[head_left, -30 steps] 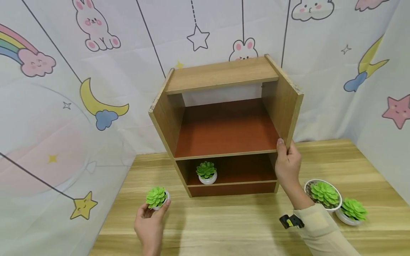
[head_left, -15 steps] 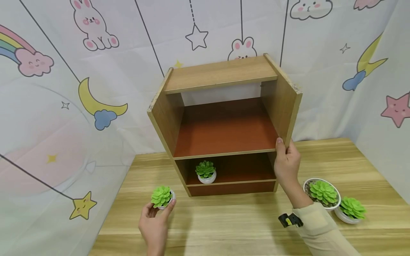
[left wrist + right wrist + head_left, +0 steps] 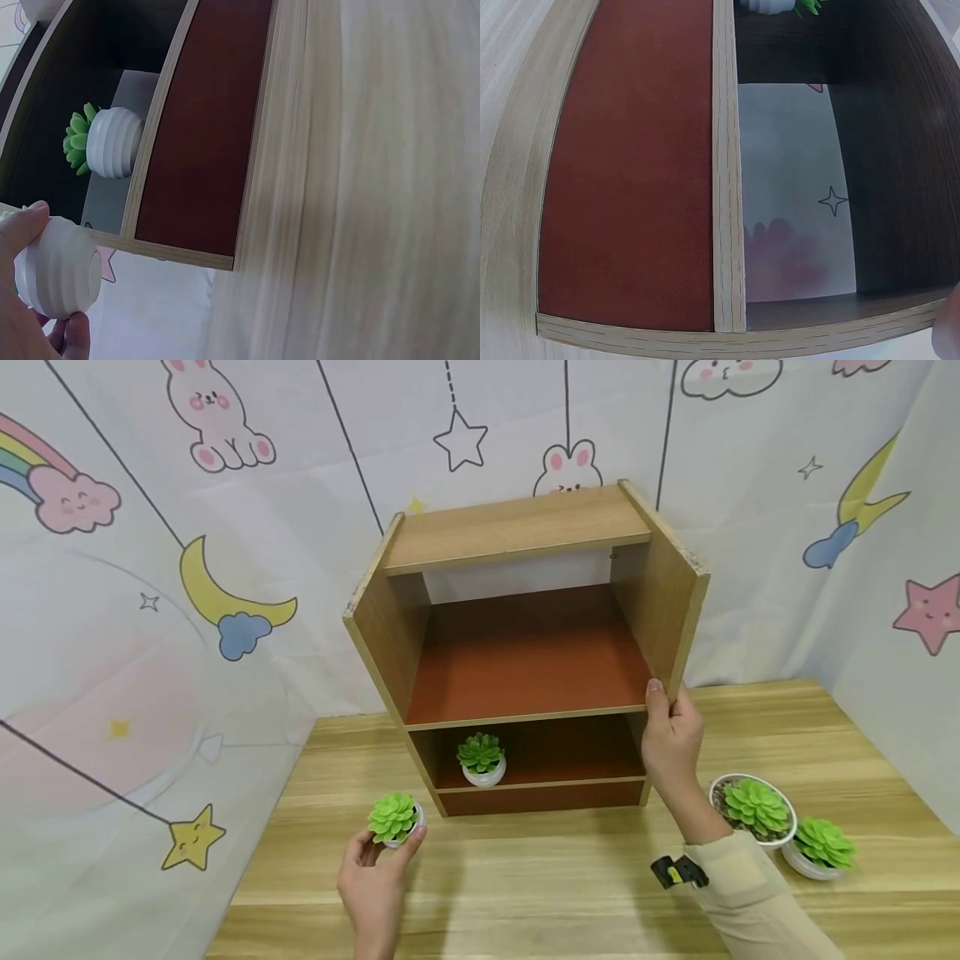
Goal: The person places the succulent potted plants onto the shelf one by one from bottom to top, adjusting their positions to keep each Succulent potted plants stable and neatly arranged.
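On my feed the left hand [image 3: 372, 887] had its thumb and fingers curled round the white pot of the held plant [image 3: 396, 817], which sat at their tips, off the table [image 3: 540, 893], tilted with its leaves to the left. It was in front of the shelf [image 3: 532, 664], near its lower left corner and well apart from the right hand [image 3: 673, 739]. I saw that hand gripping the shelf's right side panel by the front edge, thumb on the inner face, fingers round the outside.

The held plant's leaves were pale green, pointed and layered; its pot was smooth, round and ridged. The shelf had wood-grain sides, roughened at their top ends, and plain reddish-brown boards. The table showed streaky yellow grain.

Along the left and back I saw a creased white backdrop [image 3: 315, 485] printed with cartoons. The inner plant [image 3: 482, 758] stood upright at the left of the lower compartment; from the left wrist, the left side panel came between it and the held plant. Right of the beige sleeve [image 3: 738, 877] stood the big plant [image 3: 756, 808], bedded in gravel, and just beside it the small plant [image 3: 821, 845].
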Available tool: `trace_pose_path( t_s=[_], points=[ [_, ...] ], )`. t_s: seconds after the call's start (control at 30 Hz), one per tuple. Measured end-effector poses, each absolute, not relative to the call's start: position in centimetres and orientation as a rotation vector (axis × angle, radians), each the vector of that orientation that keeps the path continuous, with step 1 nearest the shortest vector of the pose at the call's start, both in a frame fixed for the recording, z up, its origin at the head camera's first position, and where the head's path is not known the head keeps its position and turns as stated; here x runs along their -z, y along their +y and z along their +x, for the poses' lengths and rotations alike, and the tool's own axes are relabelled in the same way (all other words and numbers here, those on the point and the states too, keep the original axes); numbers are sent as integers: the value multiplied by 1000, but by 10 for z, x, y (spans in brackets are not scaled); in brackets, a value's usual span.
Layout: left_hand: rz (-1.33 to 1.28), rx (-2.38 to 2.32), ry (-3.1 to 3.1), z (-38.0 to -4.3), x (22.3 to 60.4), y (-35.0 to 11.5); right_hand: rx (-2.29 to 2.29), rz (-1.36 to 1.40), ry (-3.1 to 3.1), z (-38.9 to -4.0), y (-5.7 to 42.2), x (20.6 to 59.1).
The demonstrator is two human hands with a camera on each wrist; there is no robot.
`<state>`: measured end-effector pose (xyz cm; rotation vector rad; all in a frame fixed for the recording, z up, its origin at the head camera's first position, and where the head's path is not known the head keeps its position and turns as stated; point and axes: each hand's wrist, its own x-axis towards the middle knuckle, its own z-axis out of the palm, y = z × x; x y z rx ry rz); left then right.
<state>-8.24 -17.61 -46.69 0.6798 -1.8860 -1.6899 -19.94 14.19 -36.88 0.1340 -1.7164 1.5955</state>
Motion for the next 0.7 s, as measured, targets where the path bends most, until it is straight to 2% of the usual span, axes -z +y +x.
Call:
trace_pose_path(
  t_s=[0.7],
  points=[
    [609,1682,-1917,-80,464,-154,-1598,135,-1711,-198,140,367]
  ],
)
